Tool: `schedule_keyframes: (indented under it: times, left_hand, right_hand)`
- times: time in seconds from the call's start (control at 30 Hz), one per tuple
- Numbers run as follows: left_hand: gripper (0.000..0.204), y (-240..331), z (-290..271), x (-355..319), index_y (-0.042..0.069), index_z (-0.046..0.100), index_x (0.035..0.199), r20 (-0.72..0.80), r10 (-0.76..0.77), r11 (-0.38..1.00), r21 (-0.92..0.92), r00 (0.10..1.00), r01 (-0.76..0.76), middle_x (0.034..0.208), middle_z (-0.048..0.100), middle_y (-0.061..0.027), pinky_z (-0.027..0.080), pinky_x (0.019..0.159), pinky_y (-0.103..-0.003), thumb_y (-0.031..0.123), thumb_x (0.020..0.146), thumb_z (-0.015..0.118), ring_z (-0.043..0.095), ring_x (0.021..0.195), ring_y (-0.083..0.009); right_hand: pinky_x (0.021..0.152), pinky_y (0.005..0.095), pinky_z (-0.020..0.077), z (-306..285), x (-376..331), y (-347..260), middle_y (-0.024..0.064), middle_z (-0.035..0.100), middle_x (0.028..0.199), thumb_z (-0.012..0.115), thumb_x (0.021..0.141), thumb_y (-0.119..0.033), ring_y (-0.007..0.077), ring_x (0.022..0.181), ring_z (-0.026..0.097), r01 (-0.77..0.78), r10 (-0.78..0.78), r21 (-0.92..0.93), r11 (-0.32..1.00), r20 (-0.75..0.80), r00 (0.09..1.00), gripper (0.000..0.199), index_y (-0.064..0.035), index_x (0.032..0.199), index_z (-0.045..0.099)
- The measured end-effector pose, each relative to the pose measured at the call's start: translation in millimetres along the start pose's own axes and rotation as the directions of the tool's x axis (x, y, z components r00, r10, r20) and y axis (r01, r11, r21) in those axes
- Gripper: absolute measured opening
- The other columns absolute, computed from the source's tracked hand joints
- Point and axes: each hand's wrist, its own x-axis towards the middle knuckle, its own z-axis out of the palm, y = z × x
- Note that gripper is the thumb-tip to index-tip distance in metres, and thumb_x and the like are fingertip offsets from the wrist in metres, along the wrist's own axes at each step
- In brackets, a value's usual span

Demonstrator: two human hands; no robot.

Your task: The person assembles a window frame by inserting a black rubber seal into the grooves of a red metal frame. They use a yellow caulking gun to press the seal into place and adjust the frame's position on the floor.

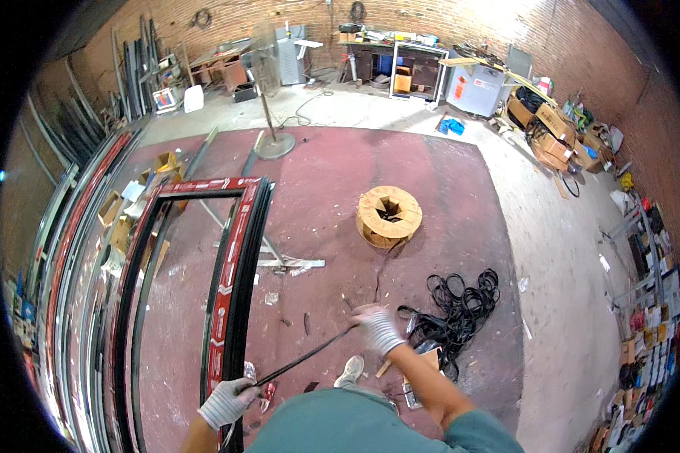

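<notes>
Gloved and closed, my left hand (227, 402) pinches one end of a black rubber strip (306, 356) against the red-taped frame (230, 264) lying on the floor. My right hand (378, 328), also gloved, grips the strip farther along, pulling it taut between both hands. Beyond it lie a loose black coil (461, 302) and a cardboard spool (389, 217).

Red brick walls (400, 19) enclose a concrete floor (566, 249) with a maroon mat (430, 174); workbench (389, 64), pedestal fan (268, 90), cardboard boxes (555, 136) along the edges.
</notes>
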Motion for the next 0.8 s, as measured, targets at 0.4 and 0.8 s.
schedule_keyframes:
  times: [0.4,0.8]
  left_hand:
    - [0.031,19,0,80,0.001,0.068,0.103,0.068,-0.169,0.971,-0.161,0.983,0.178,0.077,0.063,-0.0064,0.048,0.064,-0.027,0.029,0.092,0.063,0.057,0.067,-0.0121]
    - [0.021,-1,-87,116,-0.002,0.065,0.090,-0.095,-0.135,0.925,-0.369,0.986,0.091,0.069,0.062,-0.0049,0.047,0.058,-0.026,0.019,0.090,0.062,0.057,0.060,-0.0119]
  right_hand:
    - [0.082,0.0370,0.0462,72,22,278,0.0057,0.059,0.090,0.055,0.094,-0.030,0.0209,0.079,0.053,-0.547,0.968,0.833,-0.081,0.196,0.155,0.027,-0.0088,0.109,0.063]
    - [0.085,0.0402,0.0494,32,40,280,0.0203,0.065,0.101,0.058,0.090,-0.015,0.0359,0.097,0.063,-0.839,0.804,0.029,0.544,-0.304,0.511,0.020,-0.0043,0.104,0.068]
